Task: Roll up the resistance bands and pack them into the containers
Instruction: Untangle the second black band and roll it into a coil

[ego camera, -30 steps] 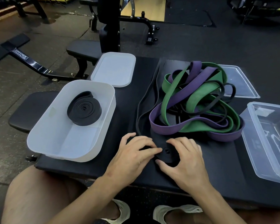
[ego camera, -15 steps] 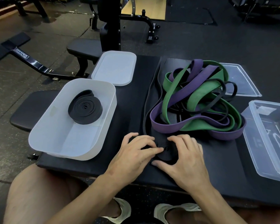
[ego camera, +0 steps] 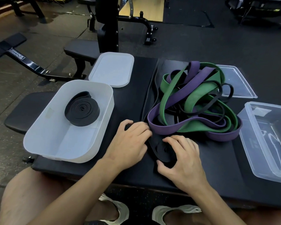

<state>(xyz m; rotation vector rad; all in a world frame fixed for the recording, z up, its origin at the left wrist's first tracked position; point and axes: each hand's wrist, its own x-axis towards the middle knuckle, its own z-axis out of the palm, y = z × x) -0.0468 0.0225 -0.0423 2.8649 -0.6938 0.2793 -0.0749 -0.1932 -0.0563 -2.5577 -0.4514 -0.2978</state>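
A small black coil of band [ego camera: 161, 149] lies flat on the black bench pad, and its loose tail [ego camera: 148, 96] runs away from me toward the pad's far end. My right hand [ego camera: 181, 161] curls its fingers and thumb around the coil. My left hand [ego camera: 131, 140] grips the band at the coil's left side. A finished black roll [ego camera: 82, 110] sits in the white tub [ego camera: 94, 148] on the left. A tangle of purple, green and thin black bands [ego camera: 195, 101] is heaped just beyond my hands.
The tub's white lid [ego camera: 112, 69] lies behind it. A clear container [ego camera: 266, 138] stands at the right and its clear lid [ego camera: 235, 82] lies behind the pile. Bench frames and gym floor lie beyond. My knees and shoes are below the pad's near edge.
The black coil between my hands has grown wider, and the loose tail has drawn in closer to the pile. Both hands stay on the coil.
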